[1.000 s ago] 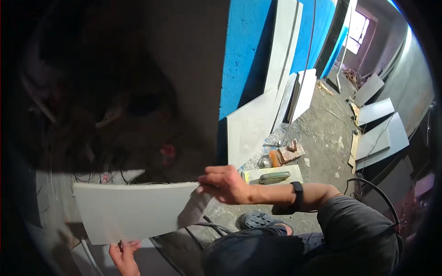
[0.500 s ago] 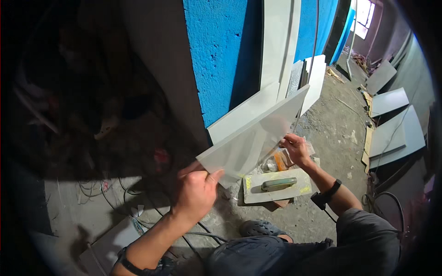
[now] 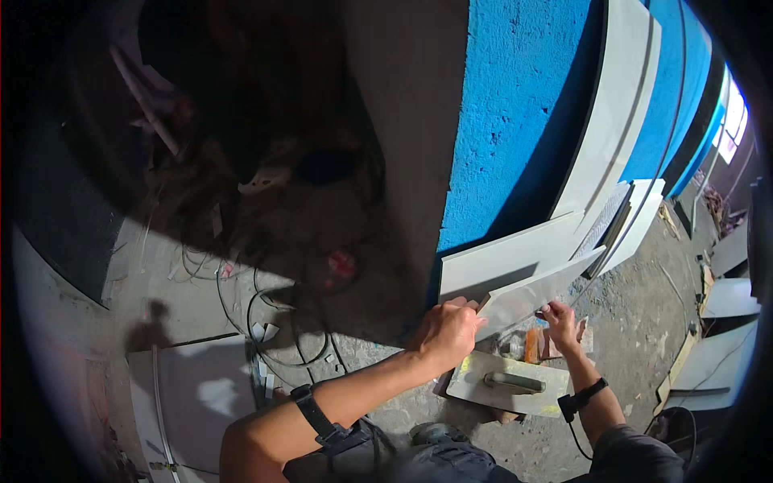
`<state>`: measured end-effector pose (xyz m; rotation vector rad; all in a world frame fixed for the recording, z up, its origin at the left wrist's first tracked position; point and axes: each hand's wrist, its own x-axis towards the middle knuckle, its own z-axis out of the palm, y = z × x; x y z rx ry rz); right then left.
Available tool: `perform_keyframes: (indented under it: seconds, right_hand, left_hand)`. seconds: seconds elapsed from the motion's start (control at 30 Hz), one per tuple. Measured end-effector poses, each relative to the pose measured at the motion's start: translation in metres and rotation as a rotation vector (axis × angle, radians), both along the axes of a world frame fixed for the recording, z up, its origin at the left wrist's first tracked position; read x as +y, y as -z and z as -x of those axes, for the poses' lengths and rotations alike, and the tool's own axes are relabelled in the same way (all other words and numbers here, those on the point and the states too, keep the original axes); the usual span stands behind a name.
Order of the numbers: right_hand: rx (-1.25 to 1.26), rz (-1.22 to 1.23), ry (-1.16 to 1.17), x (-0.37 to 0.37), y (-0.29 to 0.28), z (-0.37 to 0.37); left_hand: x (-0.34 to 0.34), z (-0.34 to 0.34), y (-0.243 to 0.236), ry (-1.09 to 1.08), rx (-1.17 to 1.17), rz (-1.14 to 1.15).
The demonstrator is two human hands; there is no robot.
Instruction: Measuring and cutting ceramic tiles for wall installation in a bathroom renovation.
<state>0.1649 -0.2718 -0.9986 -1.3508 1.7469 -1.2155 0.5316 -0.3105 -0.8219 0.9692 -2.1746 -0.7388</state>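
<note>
A glossy light-grey tile [image 3: 535,298] is tilted between my two hands beside the base of the blue wall. My left hand [image 3: 451,332] is closed around its near left corner, with the thumb on the edge. At the tile's lower right side, the fingers of my right hand [image 3: 561,324] are curled on the edge. Just below the tile lies a plasterer's float [image 3: 465,385] with a green handle, resting on something low on the floor. A second pale tile [image 3: 491,270] leans on the wall right behind the held one.
Tall pale panels [image 3: 616,105] and a stack of boards [image 3: 640,217] lean against the blue wall [image 3: 515,105]. Black cables [image 3: 310,354] loop over the floor at left, near a large flat slab [image 3: 197,394]. More grey slabs [image 3: 717,362] lie at right. Deep shadow covers the upper left.
My view has swung left, so the scene sits further right and lower. Both hands keep hold of the tile, now closer to the leaning tile.
</note>
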Motion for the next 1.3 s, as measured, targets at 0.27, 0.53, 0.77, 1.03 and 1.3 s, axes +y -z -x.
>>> perform_keyframes:
  seconds: [0.27, 0.53, 0.77, 1.03, 1.3]
  right_hand:
    - [0.049, -0.032, -0.022, -0.009, 0.000, 0.003]
    - [0.358, -0.042, -0.093, -0.014, -0.034, -0.016]
    - [0.473, 0.017, -0.016, -0.013, -0.040, -0.016]
    - [0.060, 0.205, 0.067, -0.018, -0.065, -0.032]
    - [-0.068, 0.191, -0.180, -0.025, -0.095, -0.043]
  left_hand:
    - [-0.002, 0.004, 0.006, -0.028, 0.012, -0.031]
    - [0.011, -0.010, -0.008, -0.241, -0.478, 0.141]
    - [0.010, -0.027, -0.007, -0.330, -0.553, -0.027]
    - [-0.002, -0.009, 0.041, -0.293, 0.107, -0.411]
    - [0.013, -0.018, 0.072, -0.218, 0.092, -0.021]
